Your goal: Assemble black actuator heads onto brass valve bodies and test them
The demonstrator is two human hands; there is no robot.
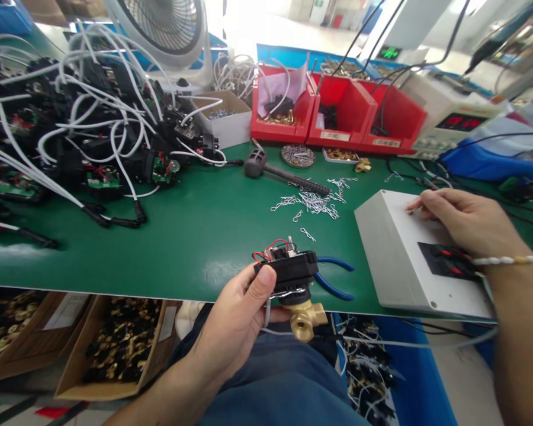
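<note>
My left hand (233,322) is closed around a motorized brass valve (294,273), holding it above the table's front edge. Its black actuator housing is uncovered on top, with red and black wires showing, and the brass body points down. A grey cable runs from the valve off to the right. My right hand (473,222) rests over a grey control box (393,248), thumb and forefinger pinched at a small metal toggle switch (409,211). Red and black leads enter a black terminal panel (439,260) on that box. Blue-handled pliers (337,291) lie behind the valve.
Loose spring clips (317,204) and a black screwdriver-like tool (288,173) lie mid-table. Red bins (337,106), a fan (160,29) and a power supply (455,121) stand behind. Cabled actuators (102,174) pile up left; cartons (111,390) of brass parts sit below.
</note>
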